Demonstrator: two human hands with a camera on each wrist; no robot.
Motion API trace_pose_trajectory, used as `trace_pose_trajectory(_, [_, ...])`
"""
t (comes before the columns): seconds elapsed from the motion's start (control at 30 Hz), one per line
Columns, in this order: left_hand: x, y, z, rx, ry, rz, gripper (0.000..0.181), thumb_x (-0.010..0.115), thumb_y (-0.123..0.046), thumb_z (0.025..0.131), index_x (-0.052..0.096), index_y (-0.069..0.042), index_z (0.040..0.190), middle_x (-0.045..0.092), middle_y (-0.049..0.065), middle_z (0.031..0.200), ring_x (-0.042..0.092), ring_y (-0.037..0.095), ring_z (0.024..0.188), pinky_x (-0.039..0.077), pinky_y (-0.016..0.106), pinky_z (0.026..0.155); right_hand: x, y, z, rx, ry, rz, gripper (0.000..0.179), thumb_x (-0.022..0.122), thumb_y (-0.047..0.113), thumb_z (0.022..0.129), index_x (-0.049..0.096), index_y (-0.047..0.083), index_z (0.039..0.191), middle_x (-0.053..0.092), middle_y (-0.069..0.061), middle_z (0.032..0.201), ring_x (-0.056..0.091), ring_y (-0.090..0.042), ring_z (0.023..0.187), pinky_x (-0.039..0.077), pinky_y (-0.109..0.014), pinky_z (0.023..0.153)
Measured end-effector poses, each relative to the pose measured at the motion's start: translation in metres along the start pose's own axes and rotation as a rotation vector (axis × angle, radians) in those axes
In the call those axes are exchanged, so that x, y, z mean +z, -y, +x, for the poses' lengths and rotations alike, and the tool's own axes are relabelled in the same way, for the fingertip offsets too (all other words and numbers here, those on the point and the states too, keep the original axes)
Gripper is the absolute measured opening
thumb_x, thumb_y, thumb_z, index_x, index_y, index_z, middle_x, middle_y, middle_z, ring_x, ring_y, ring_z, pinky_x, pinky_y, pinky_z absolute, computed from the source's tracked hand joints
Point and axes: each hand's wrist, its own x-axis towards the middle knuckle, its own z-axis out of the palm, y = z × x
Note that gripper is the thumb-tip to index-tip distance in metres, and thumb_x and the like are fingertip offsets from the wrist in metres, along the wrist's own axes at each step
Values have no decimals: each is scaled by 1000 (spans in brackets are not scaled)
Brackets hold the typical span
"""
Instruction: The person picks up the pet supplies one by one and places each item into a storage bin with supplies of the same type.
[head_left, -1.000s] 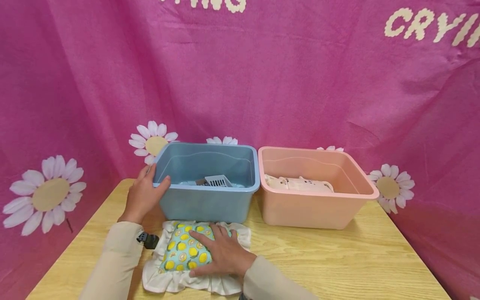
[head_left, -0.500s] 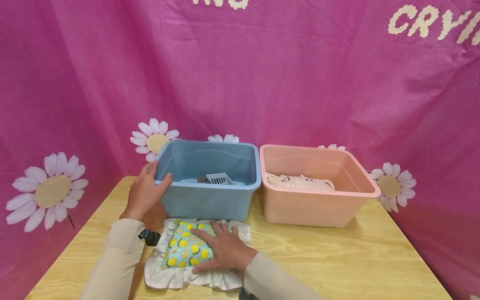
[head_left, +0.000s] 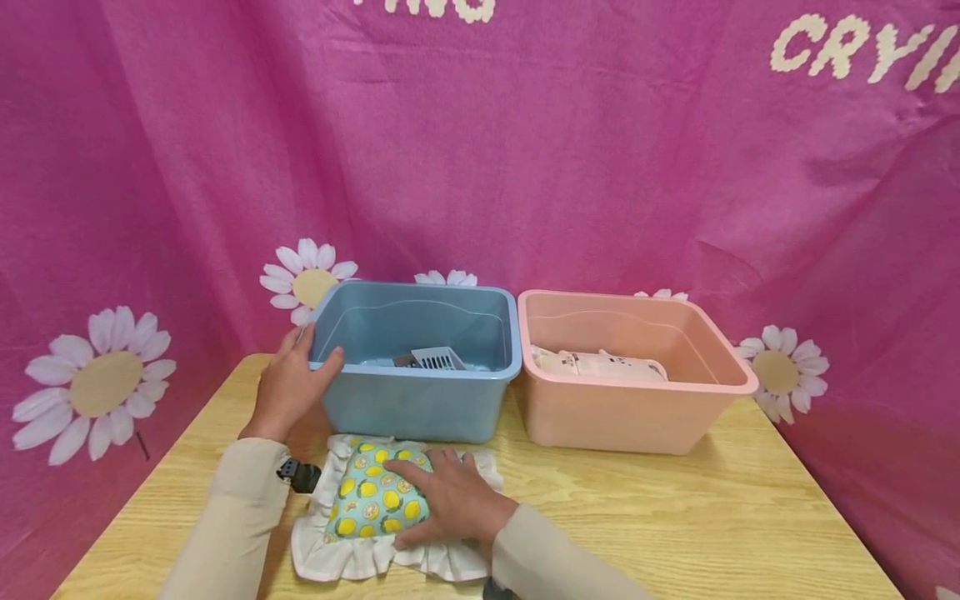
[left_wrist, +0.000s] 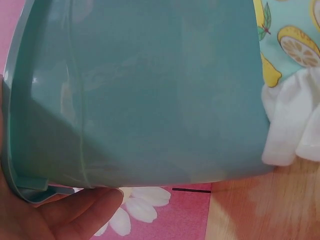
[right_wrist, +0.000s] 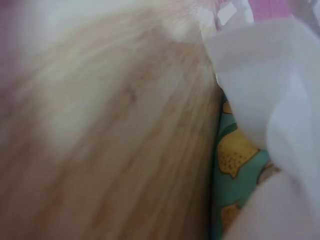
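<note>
My left hand holds the left front corner of a blue plastic bin by its rim. In the left wrist view the fingers hook under the rim, against the bin's outer side. A small square pillow with a lemon print and a white ruffled edge lies on the table in front of that bin. My right hand rests on the pillow's right part with spread fingers and hides some of it. In the right wrist view only a close, partly blurred bit of the lemon cloth and white ruffle shows.
A pink plastic bin stands right beside the blue one, with a pale printed cloth item inside. Inside the blue bin lies a white slotted piece. Both stand on a wooden table before a pink flowered curtain.
My right hand has shifted very slightly to the right on the pillow, its thumb most of all. The left hand keeps its place on the bin's rim; the head view has moved a little.
</note>
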Motion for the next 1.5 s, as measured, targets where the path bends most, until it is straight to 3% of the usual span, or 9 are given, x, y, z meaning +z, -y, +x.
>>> trace_pose_trajectory(0.13, [2,0,-1,-6,20,5,80,52,-48,93,22,-4,153,27,23,153,41,51,127,43,68,89,1,-1,-3,-13,2,12,90,71,67,71,28,47,147,51,-10,128,48,-23,111,43,-44,96])
trace_pose_trajectory(0.3, [5,0,0,3,19,21,80,50,-50,94,23,-3,152,27,23,152,41,51,126,41,68,92,1,-3,-9,-12,13,29,87,74,63,72,30,48,146,52,-10,128,49,-23,114,44,-40,96])
trace_pose_trajectory(0.67, [-3,-3,5,-8,19,7,81,51,-50,94,20,-5,153,25,23,153,39,51,128,42,68,90,-12,-16,-14,-61,-26,88,79,78,50,75,39,43,143,57,3,101,53,-7,87,49,-24,76])
trace_pose_trajectory(0.93, [-4,-4,8,2,-2,32,79,48,-51,94,22,-4,153,27,23,152,41,51,126,37,70,94,-22,-21,-18,-110,-61,108,72,77,45,78,44,37,142,60,6,103,55,-3,87,48,-20,75])
trace_pose_trajectory(1.13, [-6,-8,8,6,6,22,80,47,-52,94,22,-4,153,26,23,153,40,51,126,37,70,93,-33,-21,-29,-155,-131,28,71,76,45,79,45,36,142,53,8,94,49,-3,79,44,-17,67])
trace_pose_trajectory(1.27, [-5,-8,5,-9,22,21,81,47,-52,94,20,-4,153,25,23,153,39,51,128,39,70,93,-38,-25,-38,-186,-170,-9,72,76,46,78,45,35,142,55,7,98,50,-5,85,45,-18,73])
trace_pose_trajectory(1.4, [-3,-6,3,-13,16,30,80,46,-52,94,21,-3,153,26,23,153,39,51,127,36,70,95,-45,-31,-49,-156,-162,5,73,75,47,79,42,38,144,57,7,105,51,-8,92,46,-23,81])
trace_pose_trajectory(1.5, [-3,-5,1,-19,19,31,81,45,-53,94,21,-3,153,25,23,153,39,51,127,35,71,95,-52,-36,-57,-121,-162,24,74,74,47,79,40,40,144,55,8,105,49,-8,92,46,-24,78])
